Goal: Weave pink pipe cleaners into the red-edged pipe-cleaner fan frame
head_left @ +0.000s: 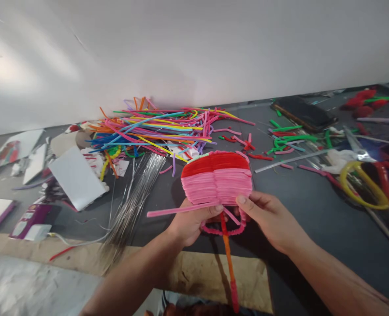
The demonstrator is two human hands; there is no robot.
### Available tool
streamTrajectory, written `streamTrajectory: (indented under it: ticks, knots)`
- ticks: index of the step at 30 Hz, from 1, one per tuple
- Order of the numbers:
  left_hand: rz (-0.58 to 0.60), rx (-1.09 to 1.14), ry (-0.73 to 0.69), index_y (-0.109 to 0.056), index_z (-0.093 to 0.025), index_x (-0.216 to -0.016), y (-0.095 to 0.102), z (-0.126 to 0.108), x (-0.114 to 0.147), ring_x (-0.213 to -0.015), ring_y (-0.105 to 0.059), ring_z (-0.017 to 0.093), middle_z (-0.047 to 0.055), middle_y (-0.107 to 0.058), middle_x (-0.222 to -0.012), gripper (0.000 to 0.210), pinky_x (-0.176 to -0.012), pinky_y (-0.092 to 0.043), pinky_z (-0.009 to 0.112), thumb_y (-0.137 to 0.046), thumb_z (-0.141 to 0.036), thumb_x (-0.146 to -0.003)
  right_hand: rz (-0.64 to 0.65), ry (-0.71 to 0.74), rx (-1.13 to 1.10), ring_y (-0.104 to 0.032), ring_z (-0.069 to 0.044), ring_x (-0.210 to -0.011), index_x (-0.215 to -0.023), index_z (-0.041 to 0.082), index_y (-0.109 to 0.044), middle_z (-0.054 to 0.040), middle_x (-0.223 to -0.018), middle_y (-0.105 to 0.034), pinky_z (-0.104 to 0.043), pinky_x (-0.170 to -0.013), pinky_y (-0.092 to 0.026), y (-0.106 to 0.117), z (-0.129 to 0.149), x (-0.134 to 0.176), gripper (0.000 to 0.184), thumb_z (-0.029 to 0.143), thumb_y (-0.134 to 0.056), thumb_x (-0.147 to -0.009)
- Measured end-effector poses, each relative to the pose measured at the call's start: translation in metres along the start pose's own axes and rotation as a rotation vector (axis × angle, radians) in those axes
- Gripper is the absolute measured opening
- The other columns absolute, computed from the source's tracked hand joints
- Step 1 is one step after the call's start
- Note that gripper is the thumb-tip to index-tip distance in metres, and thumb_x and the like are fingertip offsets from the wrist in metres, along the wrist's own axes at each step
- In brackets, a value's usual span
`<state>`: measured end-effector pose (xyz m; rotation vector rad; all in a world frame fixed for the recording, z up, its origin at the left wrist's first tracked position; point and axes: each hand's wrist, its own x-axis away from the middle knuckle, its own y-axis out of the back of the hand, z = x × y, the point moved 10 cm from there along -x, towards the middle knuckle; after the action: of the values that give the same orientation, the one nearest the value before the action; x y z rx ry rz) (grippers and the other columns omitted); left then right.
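Observation:
A flat shape made of pipe cleaners (217, 180) is held up between both hands, with a thin mint edge, a red band and a wide pink band. Below the pink rows an open pink loop shows, and a red and orange stem (229, 256) hangs down. My left hand (192, 221) grips the lower left edge, its thumb on a loose pink pipe cleaner (168, 212) that sticks out to the left. With thumb and fingers my right hand (267, 217) pinches the lower right edge. The fingers behind the shape are partly hidden.
A pile of coloured pipe cleaners (161, 129) lies against the white wall. Thin wires (138, 197) fan out on the left, near a white box (77, 177). Yellow-handled scissors (362, 184), a dark phone (303, 114) and green and red scraps (289, 138) are on the right.

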<state>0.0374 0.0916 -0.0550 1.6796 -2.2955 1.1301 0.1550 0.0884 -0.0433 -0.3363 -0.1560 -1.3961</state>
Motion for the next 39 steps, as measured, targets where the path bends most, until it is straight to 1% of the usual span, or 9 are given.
streamTrajectory:
  ticks: [5,10,12,17,20,24,28,33,39]
  knots:
    - [0.026,-0.042,-0.042,-0.07,-0.012,-0.089,-0.001,-0.002,-0.001,-0.066,-0.064,0.013,0.005,-0.071,-0.08,0.022,-0.064,-0.053,0.024,-0.073,-0.019,-0.069,-0.032,0.003,0.123,-0.044,-0.01,-0.057,-0.064,0.018,-0.056,0.0026,-0.06,-0.051,-0.022,-0.056,-0.036,0.004,0.0,0.0,0.037,0.049,-0.052,-0.083]
    - [-0.029,-0.009,-0.02,-0.068,-0.013,-0.093,0.005,0.0,-0.001,-0.075,-0.066,0.017,0.006,-0.071,-0.087,0.027,-0.069,-0.054,0.028,-0.075,-0.019,-0.067,-0.018,0.005,0.058,-0.043,-0.011,-0.056,-0.064,0.017,-0.055,0.0013,-0.06,-0.049,-0.023,-0.055,-0.037,0.005,-0.003,-0.002,0.041,0.053,-0.047,-0.085]
    - [-0.057,0.011,-0.009,-0.068,-0.014,-0.093,0.008,0.002,-0.001,-0.075,-0.066,0.017,0.006,-0.071,-0.087,0.029,-0.07,-0.055,0.03,-0.076,-0.019,-0.065,-0.016,0.011,0.039,-0.041,-0.01,-0.055,-0.064,0.017,-0.054,0.0011,-0.059,-0.047,-0.023,-0.053,-0.036,0.006,-0.002,-0.002,0.044,0.054,-0.044,-0.086]
    - [-0.044,-0.018,-0.012,-0.069,-0.014,-0.092,0.007,0.002,-0.002,-0.075,-0.065,0.016,0.006,-0.071,-0.087,0.027,-0.068,-0.054,0.027,-0.075,-0.02,-0.066,0.024,-0.007,0.071,-0.04,-0.01,-0.058,-0.07,0.017,-0.056,0.0018,-0.063,-0.047,-0.023,-0.055,-0.035,0.001,0.0,-0.002,0.036,0.051,-0.056,-0.08]
    - [-0.032,-0.034,-0.014,-0.069,-0.014,-0.093,0.005,0.002,-0.002,-0.077,-0.066,0.018,0.007,-0.071,-0.088,0.027,-0.072,-0.053,0.03,-0.074,-0.022,-0.067,0.016,0.031,0.073,-0.04,-0.011,-0.059,-0.072,0.018,-0.055,0.0021,-0.064,-0.046,-0.023,-0.056,-0.035,0.0,0.004,-0.002,0.034,0.05,-0.054,-0.082]
    - [-0.042,-0.041,-0.017,-0.068,-0.013,-0.092,0.005,0.001,-0.001,-0.077,-0.066,0.019,0.008,-0.071,-0.087,0.027,-0.074,-0.053,0.034,-0.074,-0.022,-0.068,0.019,0.023,-0.027,-0.038,-0.01,-0.056,-0.07,0.018,-0.054,0.0032,-0.061,-0.045,-0.023,-0.054,-0.034,-0.003,0.0,-0.003,0.033,0.049,-0.054,-0.082]
    - [0.002,-0.053,-0.043,-0.067,-0.013,-0.097,0.0,0.0,-0.001,-0.08,-0.066,0.02,0.009,-0.07,-0.092,0.028,-0.077,-0.053,0.035,-0.072,-0.021,-0.07,0.043,-0.029,-0.154,-0.041,-0.01,-0.055,-0.062,0.018,-0.052,0.0027,-0.06,-0.049,-0.023,-0.054,-0.035,-0.008,-0.006,-0.004,0.037,0.05,-0.058,-0.079]
    - [0.056,-0.081,-0.062,-0.067,-0.011,-0.096,-0.007,-0.001,-0.001,-0.082,-0.067,0.022,0.01,-0.071,-0.089,0.027,-0.079,-0.052,0.036,-0.07,-0.024,-0.073,-0.003,-0.072,-0.153,-0.046,-0.011,-0.056,-0.069,0.016,-0.061,0.0006,-0.061,-0.055,-0.025,-0.055,-0.038,-0.007,-0.008,-0.005,0.035,0.05,-0.065,-0.073]
    - [0.06,-0.096,-0.056,-0.067,-0.01,-0.094,-0.01,-0.003,0.001,-0.082,-0.067,0.023,0.011,-0.071,-0.088,0.027,-0.078,-0.052,0.035,-0.07,-0.026,-0.072,-0.025,-0.065,-0.141,-0.046,-0.01,-0.055,-0.065,0.016,-0.059,0.0016,-0.058,-0.054,-0.024,-0.055,-0.038,-0.004,-0.009,-0.005,0.034,0.049,-0.065,-0.073]
